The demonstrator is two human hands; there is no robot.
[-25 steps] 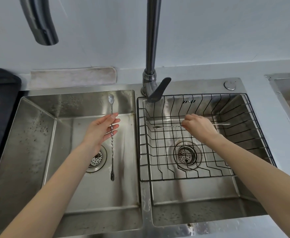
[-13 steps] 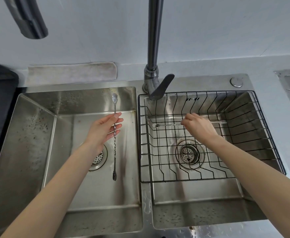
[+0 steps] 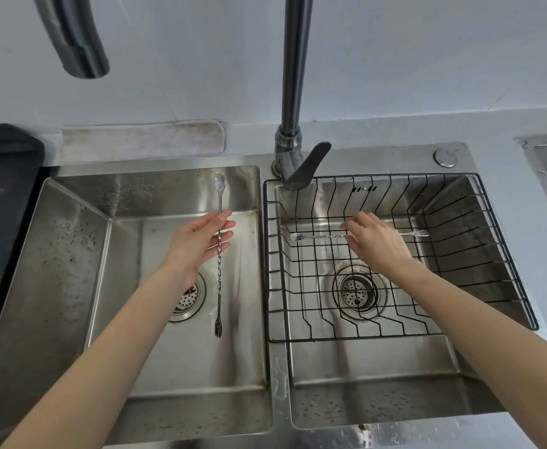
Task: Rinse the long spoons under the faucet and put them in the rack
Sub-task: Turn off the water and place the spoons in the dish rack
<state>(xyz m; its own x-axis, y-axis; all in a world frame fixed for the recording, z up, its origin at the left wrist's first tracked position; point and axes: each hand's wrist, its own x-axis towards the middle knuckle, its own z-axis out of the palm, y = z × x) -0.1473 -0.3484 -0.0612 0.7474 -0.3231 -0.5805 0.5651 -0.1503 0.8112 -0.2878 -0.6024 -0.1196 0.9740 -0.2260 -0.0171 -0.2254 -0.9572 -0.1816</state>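
My left hand (image 3: 200, 244) grips a long twisted-handle spoon (image 3: 219, 277) over the left basin, bowl end pointing away and forked end toward me. My right hand (image 3: 374, 243) reaches into the black wire rack (image 3: 479, 254) in the right basin, fingers pinched on a second long spoon (image 3: 317, 236) that lies crosswise low in the rack, bowl to the left, forked end to the right. The faucet (image 3: 293, 92) rises between the basins; its spout (image 3: 77, 40) hangs at the upper left. No water runs.
The double steel sink (image 3: 270, 384) has a drain strainer in each basin. A folded cloth (image 3: 139, 139) lies behind the left basin, and a dark tray (image 3: 0, 196) sits on the left counter. A round button (image 3: 446, 157) is at the sink's back right.
My right hand has lowered its spoon slightly inside the rack. The left hand keeps its spoon in the same pose over the left basin.
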